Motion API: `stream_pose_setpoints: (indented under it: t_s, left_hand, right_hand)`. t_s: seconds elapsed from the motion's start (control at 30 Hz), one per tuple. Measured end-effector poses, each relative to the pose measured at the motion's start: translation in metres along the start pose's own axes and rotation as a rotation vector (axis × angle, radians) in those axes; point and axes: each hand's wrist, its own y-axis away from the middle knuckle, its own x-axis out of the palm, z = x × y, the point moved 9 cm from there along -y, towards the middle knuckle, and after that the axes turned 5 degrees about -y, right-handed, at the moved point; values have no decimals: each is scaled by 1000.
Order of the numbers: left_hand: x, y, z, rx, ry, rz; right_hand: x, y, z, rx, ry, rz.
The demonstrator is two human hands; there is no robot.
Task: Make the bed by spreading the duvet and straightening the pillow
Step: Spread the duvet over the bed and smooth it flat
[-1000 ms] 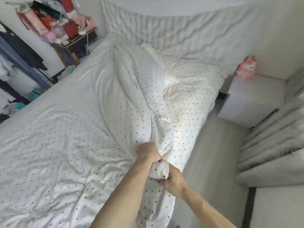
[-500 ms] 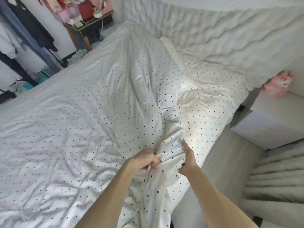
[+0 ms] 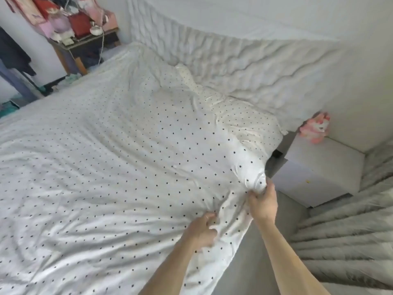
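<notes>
A white duvet (image 3: 106, 171) with small black dots lies spread over most of the bed, with creases running toward its near right edge. My right hand (image 3: 263, 201) is shut on a bunched corner of the duvet at the bed's right side. My left hand (image 3: 201, 231) grips the duvet's edge a little lower and to the left. A dotted pillow (image 3: 244, 124) lies at the head of the bed on the right, rumpled and partly overlapped by the duvet. A second pillow end (image 3: 187, 77) shows further back.
A tufted white headboard (image 3: 244, 60) backs the bed. A white nightstand (image 3: 319, 167) with a pink plush toy (image 3: 316, 127) stands right of the bed. A cluttered wooden table (image 3: 85, 43) and hanging clothes (image 3: 14, 60) sit at far left. Grey curtain folds (image 3: 350, 241) fill the right; grey floor lies between.
The raised ridge of duvet down the middle has been pulled flat toward the right edge. Both hands moved right and apart, and the duvet now covers more of the pillow side.
</notes>
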Motion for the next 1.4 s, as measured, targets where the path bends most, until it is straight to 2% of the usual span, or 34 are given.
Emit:
stream_pose_setpoints:
  t_s: [0.07, 0.1, 0.23, 0.4, 0.47, 0.6, 0.7, 0.83, 0.93, 1.03, 1.1, 1.17, 1.23, 1.27, 1.33, 1.4]
  left_hand:
    - [28, -8, 39, -33, -150, 33]
    - [36, -8, 63, -72, -188, 23]
    - [53, 13, 167, -236, -276, -124]
    - [56, 107, 311, -463, -374, -321]
    - [57, 141, 346, -428, -500, -381]
    - [72, 194, 400, -167, -767, -388]
    - [68, 236, 467, -152, -804, -411]
    - [55, 293, 549, -94, -873, -443]
    - [44, 346, 607, -78, -872, -491]
    - [34, 377, 634, -66, -863, -546]
    - [35, 412, 656, -67, -865, -548]
    - [39, 450, 688, -153, -806, -541]
    - [34, 494, 735, -347, -676, -597]
    - [33, 511, 754, -427, -584, -625]
    - [35, 547, 787, -542, -424, -706]
    - [41, 584, 821, -666, -179, -837]
  right_hand:
    - [7, -6, -102, 286, 190, 127]
    - [19, 1, -137, 334, 245, 209]
    - [96, 62, -222, 357, 290, 553]
    - [175, 172, -288, 529, 109, 734]
    - [194, 219, -308, 583, 16, 742]
    - [219, 311, -342, 688, -190, 631]
    - [241, 403, -356, 767, -236, 650]
    - [264, 529, -363, 706, -319, 668]
    - [278, 620, -360, 623, -152, 674]
    - [245, 609, -360, 395, 161, 497]
    - [208, 598, -376, 387, 370, 382]
    - [188, 606, -390, 442, 392, 295]
    - [208, 645, -384, 496, 128, 243]
    - [223, 668, -382, 557, -14, 270]
    - [256, 727, -382, 706, -217, 417]
    - [281, 793, -387, 811, -283, 633]
